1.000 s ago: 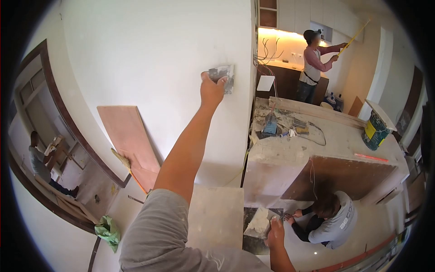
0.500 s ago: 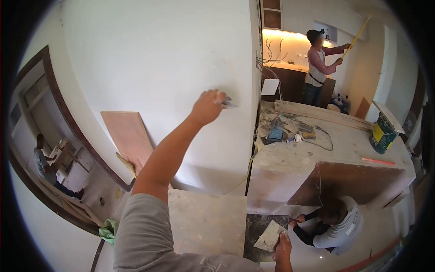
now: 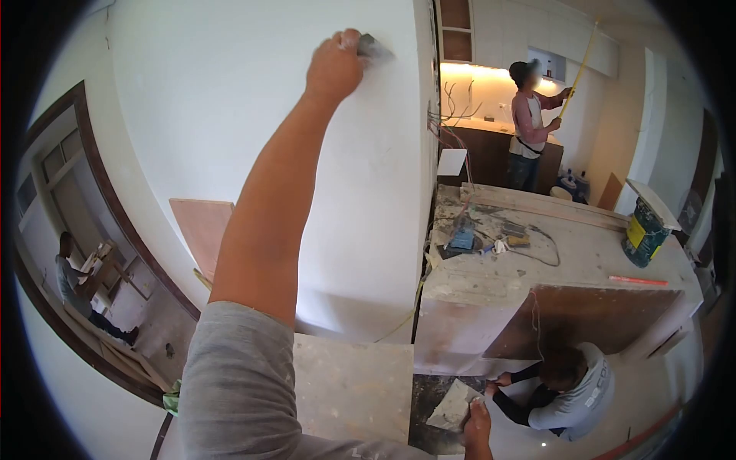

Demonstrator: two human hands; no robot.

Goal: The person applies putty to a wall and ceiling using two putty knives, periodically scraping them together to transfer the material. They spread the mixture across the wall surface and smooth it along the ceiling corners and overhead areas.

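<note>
My left hand [image 3: 336,67] is raised high against the white wall [image 3: 230,92], its fingers closed on a putty knife [image 3: 374,49]. The blade lies against the wall surface, near the wall's right corner; motion blurs it a little. Low in the view, my right hand [image 3: 478,425] grips a square putty board [image 3: 454,405] by its right edge. The board's face is smeared with pale putty. Part of my right hand is cut off by the bottom of the view.
A dusty counter [image 3: 491,280] carries a paint bucket [image 3: 646,230], a blue tool [image 3: 463,234] and a cable. One person [image 3: 571,391] crouches below it; another [image 3: 529,126] holds a yellow pole [image 3: 579,73] behind. A third person [image 3: 73,280] stands past the doorway. A wooden board [image 3: 201,234] leans left.
My left hand has swept up the wall with the putty knife. My right hand and the putty board have barely moved. The person at the back has shifted the yellow pole slightly.
</note>
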